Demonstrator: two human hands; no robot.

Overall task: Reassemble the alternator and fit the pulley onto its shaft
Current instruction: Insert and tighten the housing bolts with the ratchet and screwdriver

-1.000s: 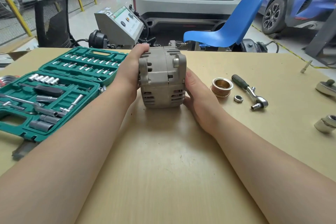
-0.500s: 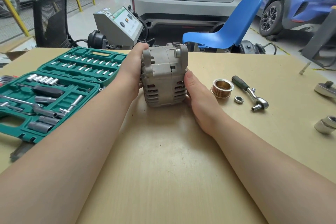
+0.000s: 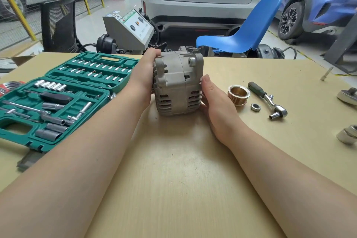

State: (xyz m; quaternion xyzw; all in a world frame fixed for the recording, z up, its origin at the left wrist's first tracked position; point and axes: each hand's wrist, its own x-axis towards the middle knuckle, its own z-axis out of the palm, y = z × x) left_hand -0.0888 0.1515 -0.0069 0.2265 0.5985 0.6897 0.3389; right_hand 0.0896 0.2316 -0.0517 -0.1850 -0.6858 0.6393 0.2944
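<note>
The grey alternator [image 3: 177, 85] stands on its side in the middle of the wooden table [image 3: 173, 179], tilted slightly. My left hand [image 3: 144, 75] grips its left side, fingers curled over the top rear edge. My right hand [image 3: 214, 98] rests against its right side with the thumb along the housing; its fingers are hidden behind the body. The ribbed brass-coloured pulley [image 3: 238, 94] lies on the table just right of my right hand. A hex nut [image 3: 255, 107] lies beside it. The alternator's shaft is not visible.
An open green socket set case [image 3: 58, 98] fills the left side. A ratchet wrench [image 3: 267, 99] with a green handle lies right of the pulley. Metal parts [image 3: 347, 135] sit at the right edge. Beyond the table stand a blue chair [image 3: 241, 33], a tester unit and cars.
Both hands have turned and tilted the alternator on the table, so that its mounting lug now shows at the top right. The pulley, nut and ratchet have not moved.
</note>
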